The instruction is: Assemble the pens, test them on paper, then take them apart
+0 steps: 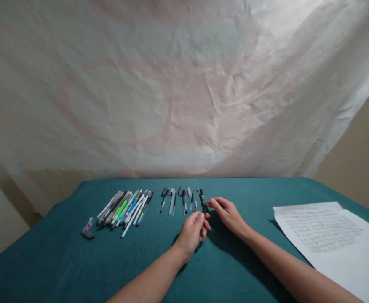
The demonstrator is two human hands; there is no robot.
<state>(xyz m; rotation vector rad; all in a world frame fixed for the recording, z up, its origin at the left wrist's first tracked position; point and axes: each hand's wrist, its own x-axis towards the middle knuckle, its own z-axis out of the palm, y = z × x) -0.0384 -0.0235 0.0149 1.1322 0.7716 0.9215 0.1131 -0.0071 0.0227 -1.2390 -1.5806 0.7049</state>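
Observation:
My left hand (189, 235) is closed around a dark pen (204, 208), whose upper end sticks up past the thumb and whose lower end shows below the fingers. Just to the right, my right hand (228, 215) has its thumb and fingers pinched together close to the pen's upper end; what is between them, if anything, is too small to make out. Behind my hands lies a row of separated pens and pen parts, among them a black pen (201, 196), a dark capped pen (184, 200) and a pale pen barrel (172, 201).
At the left is a pile of many pens (126, 210), with a green and a blue one among them. A small dark and clear object (88, 229) lies in front of it. Handwritten paper sheets (355, 246) rest on the teal cloth (64, 269) at the right; a pale sheet (184, 84) hangs behind.

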